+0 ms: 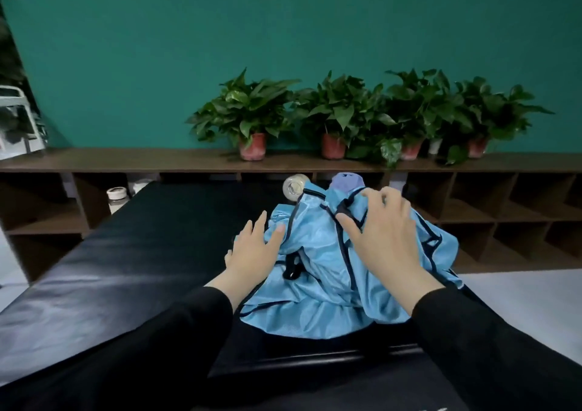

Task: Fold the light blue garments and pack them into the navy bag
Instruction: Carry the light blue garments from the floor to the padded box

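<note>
Where white lettering shows on the navy bag (330, 388) nearest the viewer, it is illegible. Light blue garments (318, 272), heaped just beyond it on a black padded table (110, 269); left hand (252, 250) flat, right hand (384, 231) spread, both resting atop. Behind: wooden shelf (126, 160), potted plants (252, 117), teal wall (157, 48).

The scene is being viewed from one head-worn camera, looking forward and down, close above the black table (126, 253); beyond the table, the plant shelf (126, 160) is being faced.

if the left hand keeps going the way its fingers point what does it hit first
The left hand points up and to the right, already at the edge of the blue garments. It would probably press into that heap first, before reaching the clear jar behind it.
</note>
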